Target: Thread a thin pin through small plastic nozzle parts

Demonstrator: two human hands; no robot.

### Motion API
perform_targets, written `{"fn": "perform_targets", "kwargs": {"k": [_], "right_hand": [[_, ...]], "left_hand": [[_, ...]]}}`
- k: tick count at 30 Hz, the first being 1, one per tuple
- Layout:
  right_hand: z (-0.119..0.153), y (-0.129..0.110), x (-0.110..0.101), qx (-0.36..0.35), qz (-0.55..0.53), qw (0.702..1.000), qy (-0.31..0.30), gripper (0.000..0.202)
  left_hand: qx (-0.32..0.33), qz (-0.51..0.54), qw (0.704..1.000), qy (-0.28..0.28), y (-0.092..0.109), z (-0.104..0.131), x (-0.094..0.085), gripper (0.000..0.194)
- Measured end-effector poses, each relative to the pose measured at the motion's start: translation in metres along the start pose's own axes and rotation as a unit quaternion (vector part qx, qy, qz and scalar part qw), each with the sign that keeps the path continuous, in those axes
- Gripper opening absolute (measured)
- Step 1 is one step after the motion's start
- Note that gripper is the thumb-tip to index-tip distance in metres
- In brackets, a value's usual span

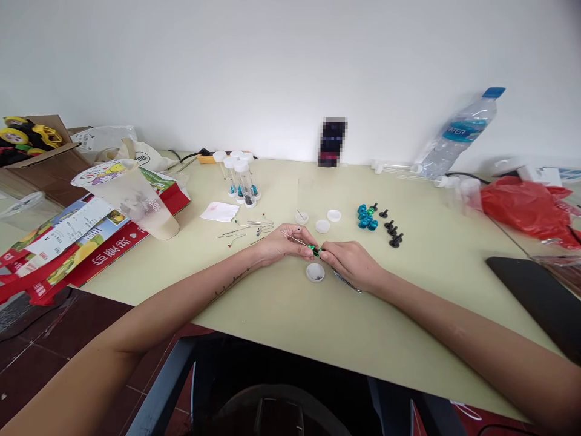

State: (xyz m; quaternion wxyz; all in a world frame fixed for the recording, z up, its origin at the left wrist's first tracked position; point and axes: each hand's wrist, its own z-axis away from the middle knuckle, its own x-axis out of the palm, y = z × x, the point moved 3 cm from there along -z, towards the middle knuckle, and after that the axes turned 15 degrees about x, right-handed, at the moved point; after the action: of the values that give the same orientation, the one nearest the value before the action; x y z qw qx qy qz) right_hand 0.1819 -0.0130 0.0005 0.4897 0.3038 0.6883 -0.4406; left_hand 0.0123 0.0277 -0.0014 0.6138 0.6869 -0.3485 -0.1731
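Near the middle of the table, my left hand point(285, 243) is closed on a small shiny green part point(313, 249) with a thin metal rod point(293, 237) slanting back over its fingers. My right hand point(351, 261) pinches the right end of the same green part; its fingertips hide some of it. Just below the hands sits a round white cap point(315, 280) with tiny dark pieces inside. Slim metal tweezers point(348, 283) lie partly under my right hand. Behind the hands are more white caps point(322, 226). Shiny blue parts point(367, 218) and black screw-like pieces point(394, 237) lie to the right.
Thin rods point(263, 224) lie left beside white paper point(219, 211). Clear tubes with white caps point(243, 175) stand behind. A drink cup point(136, 203) is at left; a water bottle point(465, 133), red bag point(526, 209) and black flat device point(531, 297) are at right. A phone point(333, 142) leans on the wall.
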Motion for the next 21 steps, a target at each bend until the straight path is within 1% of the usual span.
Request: {"fn": "perform_targets", "kwargs": {"k": [12,21], "right_hand": [[-0.0020,-0.0007,0.0000,0.007,0.012,1.000,0.001,0.054],[-0.0015,-0.0014,-0.0001,0.007,0.013,1.000,-0.008,0.053]], "left_hand": [[0.016,-0.013,1.000,-0.010,-0.0017,-0.0001,-0.0014,0.032],[-0.004,-0.023,1.000,-0.020,0.0026,0.0011,-0.0010,0.035]]}}
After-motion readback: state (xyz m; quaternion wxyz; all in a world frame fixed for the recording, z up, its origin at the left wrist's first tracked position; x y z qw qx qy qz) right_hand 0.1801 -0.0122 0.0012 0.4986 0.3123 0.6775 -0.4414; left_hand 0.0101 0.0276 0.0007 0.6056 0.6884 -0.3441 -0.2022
